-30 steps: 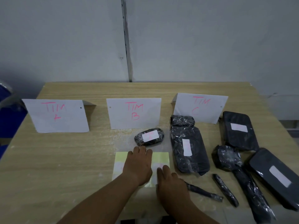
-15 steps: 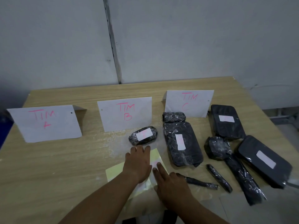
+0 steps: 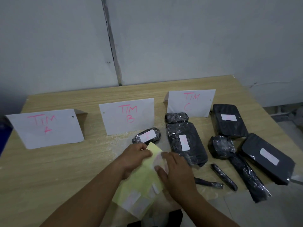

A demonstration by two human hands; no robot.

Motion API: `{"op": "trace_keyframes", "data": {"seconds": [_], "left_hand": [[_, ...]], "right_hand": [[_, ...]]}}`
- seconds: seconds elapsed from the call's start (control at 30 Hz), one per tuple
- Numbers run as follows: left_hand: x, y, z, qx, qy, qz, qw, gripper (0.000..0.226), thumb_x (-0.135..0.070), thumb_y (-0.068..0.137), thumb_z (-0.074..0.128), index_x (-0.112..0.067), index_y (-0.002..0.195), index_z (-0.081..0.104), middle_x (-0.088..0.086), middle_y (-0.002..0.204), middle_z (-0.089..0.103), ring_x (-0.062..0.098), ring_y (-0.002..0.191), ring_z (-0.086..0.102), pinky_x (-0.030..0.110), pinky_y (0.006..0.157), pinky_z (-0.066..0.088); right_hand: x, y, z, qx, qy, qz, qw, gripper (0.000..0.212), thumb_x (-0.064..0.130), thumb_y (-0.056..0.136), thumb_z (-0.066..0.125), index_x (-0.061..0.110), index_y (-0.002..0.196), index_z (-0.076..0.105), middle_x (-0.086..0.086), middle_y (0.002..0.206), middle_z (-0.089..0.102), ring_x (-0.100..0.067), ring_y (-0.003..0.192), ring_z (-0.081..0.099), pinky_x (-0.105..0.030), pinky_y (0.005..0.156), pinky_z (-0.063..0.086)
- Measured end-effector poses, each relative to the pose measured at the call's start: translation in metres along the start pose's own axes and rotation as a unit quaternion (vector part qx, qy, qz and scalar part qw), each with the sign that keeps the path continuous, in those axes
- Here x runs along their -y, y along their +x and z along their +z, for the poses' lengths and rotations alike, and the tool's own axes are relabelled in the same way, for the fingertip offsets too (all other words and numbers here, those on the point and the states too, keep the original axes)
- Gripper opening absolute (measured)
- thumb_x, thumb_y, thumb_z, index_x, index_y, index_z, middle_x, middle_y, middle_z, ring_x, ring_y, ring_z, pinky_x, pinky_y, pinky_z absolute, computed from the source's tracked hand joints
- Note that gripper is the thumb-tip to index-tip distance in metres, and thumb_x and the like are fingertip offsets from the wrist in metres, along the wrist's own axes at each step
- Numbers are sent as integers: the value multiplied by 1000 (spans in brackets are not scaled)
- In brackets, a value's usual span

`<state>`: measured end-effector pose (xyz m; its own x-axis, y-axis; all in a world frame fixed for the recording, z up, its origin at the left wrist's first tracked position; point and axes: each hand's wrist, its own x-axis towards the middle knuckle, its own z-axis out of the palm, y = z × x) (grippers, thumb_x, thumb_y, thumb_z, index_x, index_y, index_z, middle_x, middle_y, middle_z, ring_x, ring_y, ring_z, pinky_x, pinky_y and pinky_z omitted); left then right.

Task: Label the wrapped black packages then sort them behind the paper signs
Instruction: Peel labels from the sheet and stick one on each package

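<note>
The left hand [image 3: 136, 155] pinches the top corner of the yellow sheet [image 3: 139, 182], holding it tilted above the table [image 3: 49, 169]. The right hand [image 3: 172, 171] has thumb and fingertips closed on a white label [image 3: 158, 159] at the sheet's edge, apparently peeling it. That spot is blurred.

The sheet is held at one corner only, so it can flex with the pull. The label may then tear, curl back on itself or stick to the fingers.

The black packages lie in front of and to the right of sign B [image 3: 127, 115] and sign C [image 3: 190, 102] — none shows behind a sign. The roll [image 3: 176, 117], the long package [image 3: 221, 146] and the two sticks [image 3: 223, 176] show no label yet. Their film is wrinkled and shiny, so a label pressed over creases may lift. On the sticks it would probably overhang the narrow body.

The writing on the labels already stuck on, as on the oval package [image 3: 146, 136], is too faint to read here, so a package could land behind the wrong sign. The signs are only folded paper — a hand carrying a bulky package past one could tip it over.
</note>
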<state>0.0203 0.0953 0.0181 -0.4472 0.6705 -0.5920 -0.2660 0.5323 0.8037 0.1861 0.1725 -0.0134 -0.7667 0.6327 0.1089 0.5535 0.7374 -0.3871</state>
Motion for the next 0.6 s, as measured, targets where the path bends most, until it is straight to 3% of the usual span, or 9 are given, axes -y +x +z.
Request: {"op": "trace_keyframes", "data": {"seconds": [0.13,0.27,0.6], "left_hand": [[-6,-14,-9,49,-105,8,993,21,2,90,56,-2,109,65,23,97,71,33,81,65,42,73,54],[-6,-23,-18,63,-168,1,984,23,-14,97,56,3,109,68,30,105,69,36,88,66,43,77,56],[4,-29,-31,49,-190,11,981,24,-15,99,52,0,108,69,27,103,71,39,91,69,49,83,55]], "right_hand": [[18,14,-10,-40,29,7,999,55,59,86,44,20,123,58,-1,108,62,-27,93,56,-39,77,50],[30,21,-14,-74,39,-2,997,52,60,85,46,23,120,62,1,107,63,-28,92,57,-42,75,49],[54,16,-13,-131,-15,17,991,46,61,79,48,30,108,65,8,104,64,-25,92,58,-39,72,42]]}}
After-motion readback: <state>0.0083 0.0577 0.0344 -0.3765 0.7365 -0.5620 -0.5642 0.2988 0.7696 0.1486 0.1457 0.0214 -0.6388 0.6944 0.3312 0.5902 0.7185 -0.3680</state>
